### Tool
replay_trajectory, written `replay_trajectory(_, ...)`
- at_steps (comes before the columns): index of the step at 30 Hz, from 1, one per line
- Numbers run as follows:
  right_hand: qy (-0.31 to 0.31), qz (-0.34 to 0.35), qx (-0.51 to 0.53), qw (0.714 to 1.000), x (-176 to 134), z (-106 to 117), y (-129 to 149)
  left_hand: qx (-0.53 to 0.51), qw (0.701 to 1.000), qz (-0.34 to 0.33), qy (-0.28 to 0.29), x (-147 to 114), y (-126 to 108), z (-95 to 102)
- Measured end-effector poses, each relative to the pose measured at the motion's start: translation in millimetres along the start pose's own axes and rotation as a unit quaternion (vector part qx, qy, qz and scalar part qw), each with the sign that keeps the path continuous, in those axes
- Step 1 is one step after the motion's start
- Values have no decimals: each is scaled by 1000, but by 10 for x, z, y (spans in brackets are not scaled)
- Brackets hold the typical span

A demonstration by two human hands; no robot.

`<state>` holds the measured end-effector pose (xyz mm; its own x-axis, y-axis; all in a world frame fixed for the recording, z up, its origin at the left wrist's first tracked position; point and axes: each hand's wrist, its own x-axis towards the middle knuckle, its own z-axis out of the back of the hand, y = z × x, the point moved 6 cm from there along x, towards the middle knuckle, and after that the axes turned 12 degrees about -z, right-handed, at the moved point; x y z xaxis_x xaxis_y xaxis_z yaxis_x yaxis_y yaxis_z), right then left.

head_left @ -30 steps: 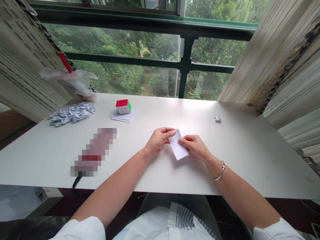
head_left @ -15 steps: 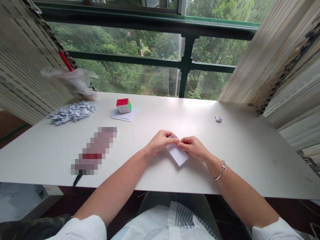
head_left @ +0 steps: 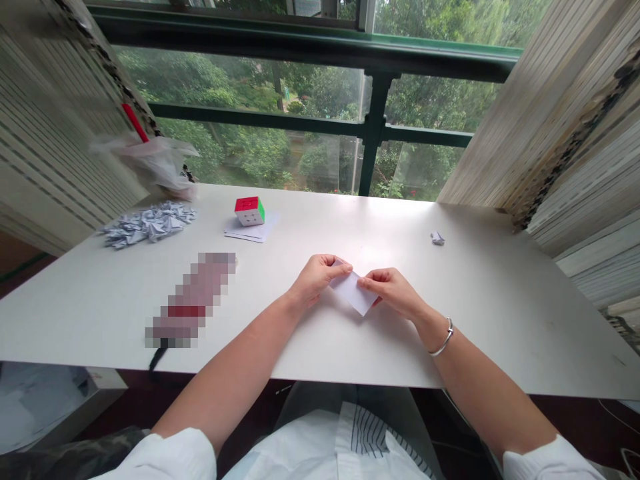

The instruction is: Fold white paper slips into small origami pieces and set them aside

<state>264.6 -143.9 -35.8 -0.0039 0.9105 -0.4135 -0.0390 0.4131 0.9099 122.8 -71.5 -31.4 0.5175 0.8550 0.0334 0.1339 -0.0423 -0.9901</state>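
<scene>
A small sheet of white paper [head_left: 354,293] is held between both hands over the middle of the table, one corner pointing toward me. My left hand [head_left: 323,275] pinches its upper left edge, thumb on top. On the right side, my right hand [head_left: 389,288] grips it with the thumb on the face and the fingers behind. A bracelet [head_left: 445,337] circles my right wrist. The fingers cover parts of the paper's edges, so its folds cannot be fully made out.
On the white table [head_left: 490,320] lie a heap of folded paper pieces [head_left: 150,225], a puzzle cube [head_left: 250,211] on some paper sheets [head_left: 247,232], a blurred-out long object [head_left: 193,300] and a small folded paper [head_left: 437,238]. A plastic bag [head_left: 155,160] stands by the curtain.
My hands have moved slightly apart, the right thumb now lying on the paper's right side. The paper has lifted and tilted a little, its near corner farther from me.
</scene>
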Motion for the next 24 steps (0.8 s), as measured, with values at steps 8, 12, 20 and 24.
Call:
replay_trajectory(8, -9, -12, 12, 1000, -23, 87, 28, -14, 997, -28, -75, 50, -27, 136)
replay_trajectory(12, -39, -10, 16, 999, -26, 154, 44, -20, 995, -36, -88, 68, -30, 173)
replay_trajectory(20, -151, 67, 64, 984, 5, 316, 75, 30, 998, -26, -48, 54, -13, 75)
replay_trajectory(24, -187, 78, 38, 978, 28, 395, 47, 39, 997, -27, -53, 48, -57, 113)
